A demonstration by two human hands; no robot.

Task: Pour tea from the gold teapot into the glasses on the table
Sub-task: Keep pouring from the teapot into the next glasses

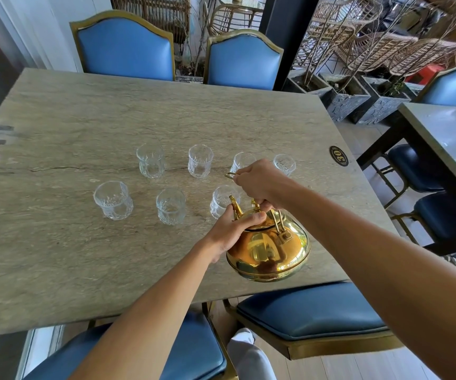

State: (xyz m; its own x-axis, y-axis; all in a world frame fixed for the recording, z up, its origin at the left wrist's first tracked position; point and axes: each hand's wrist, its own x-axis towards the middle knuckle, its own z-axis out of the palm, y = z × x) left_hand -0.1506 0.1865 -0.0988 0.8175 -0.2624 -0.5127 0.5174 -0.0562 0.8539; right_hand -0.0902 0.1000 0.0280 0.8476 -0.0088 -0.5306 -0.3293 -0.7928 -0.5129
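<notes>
both forearms reach forward over the near right part of the table [84, 256]. the right hand [259, 185] is a closed fist, knuckles up, wrapped around the top of the handle [231, 175] of the gold teapot [268, 248]. the left hand [232, 231] comes in from the left, its fingers bent over the lid [259, 224] and its thumb beside the base of the spout [235, 207]. the teapot is tipped forward, its base showing at the table's near edge and its spout just beside the nearest right glass [221, 200]. six other glasses [171, 205] stand in two rows.
</notes>
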